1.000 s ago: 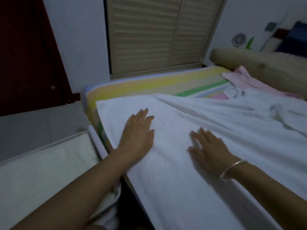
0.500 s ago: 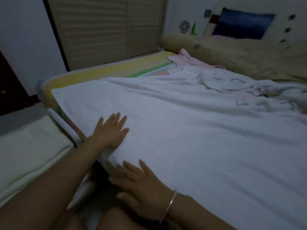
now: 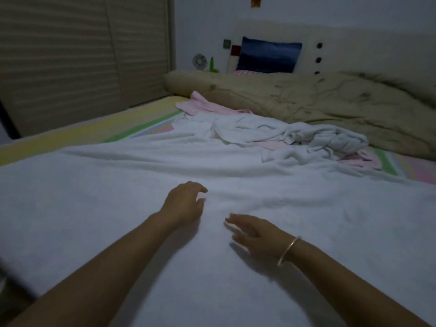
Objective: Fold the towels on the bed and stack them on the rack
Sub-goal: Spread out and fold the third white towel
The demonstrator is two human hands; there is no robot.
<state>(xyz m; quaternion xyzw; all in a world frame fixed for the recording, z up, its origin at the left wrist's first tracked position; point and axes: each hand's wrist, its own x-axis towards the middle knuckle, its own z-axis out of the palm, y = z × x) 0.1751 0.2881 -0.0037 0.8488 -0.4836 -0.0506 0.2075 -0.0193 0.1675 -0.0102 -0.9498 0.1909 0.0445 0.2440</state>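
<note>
White towel (image 3: 94, 220) covers the striped bed (image 3: 82, 135) beside louvred doors (image 3: 70, 55).

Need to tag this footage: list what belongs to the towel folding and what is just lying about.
Job: spread white towel; left hand and right hand on it; crumpled white towels; pink cloth, likely a towel.
Lying about: beige quilt; blue pillow; small fan; striped sheet.

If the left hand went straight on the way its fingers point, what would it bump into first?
Likely the crumpled white towel heap, after crossing the spread white towel the left hand rests on; depth is hard to judge.
</note>
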